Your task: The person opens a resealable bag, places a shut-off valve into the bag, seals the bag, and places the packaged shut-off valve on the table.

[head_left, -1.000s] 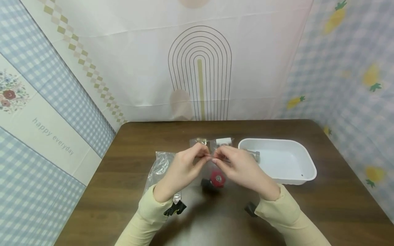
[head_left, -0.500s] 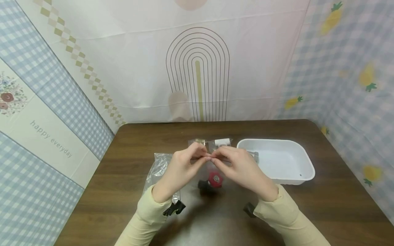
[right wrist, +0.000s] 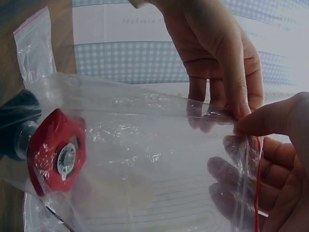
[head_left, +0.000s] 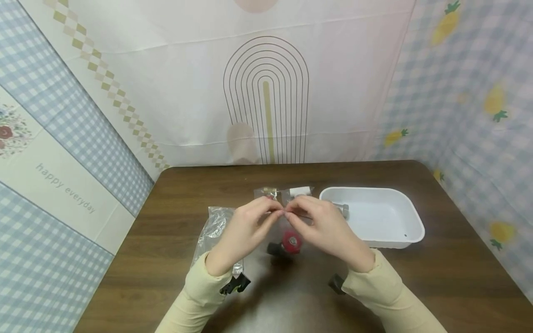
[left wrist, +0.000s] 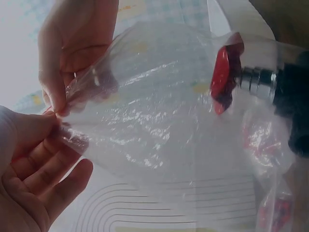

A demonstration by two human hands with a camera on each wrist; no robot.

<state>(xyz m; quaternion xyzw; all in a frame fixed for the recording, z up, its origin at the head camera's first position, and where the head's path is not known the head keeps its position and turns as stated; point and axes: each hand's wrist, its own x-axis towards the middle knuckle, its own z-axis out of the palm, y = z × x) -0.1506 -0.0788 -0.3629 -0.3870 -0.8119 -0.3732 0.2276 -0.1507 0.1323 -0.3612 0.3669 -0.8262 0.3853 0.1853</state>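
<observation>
A clear zip-lock bag (right wrist: 145,130) with a red line along its top hangs between both hands. Inside its lower end is a valve with a red handwheel (head_left: 292,242), a silver stem and a black body (right wrist: 17,123). My left hand (head_left: 249,224) pinches the bag's top edge between thumb and fingers. Right beside it, my right hand (head_left: 325,224) pinches the same edge, the fingertips of both hands meeting. Through the film in the right wrist view, the right hand's fingers (right wrist: 222,169) show behind the bag.
A white plastic tray (head_left: 383,217) stands at the right, a grey metal fitting (head_left: 345,210) at its left side. Behind the hands lie small bags with a brass-coloured part (head_left: 269,191) and a white roll (head_left: 300,191). A crumpled clear bag (head_left: 214,226) lies on the brown table (head_left: 166,249) at left.
Both hands stay over the same spot, the fingertips drawing closer together along the bag's top edge. The head view has shifted slightly.
</observation>
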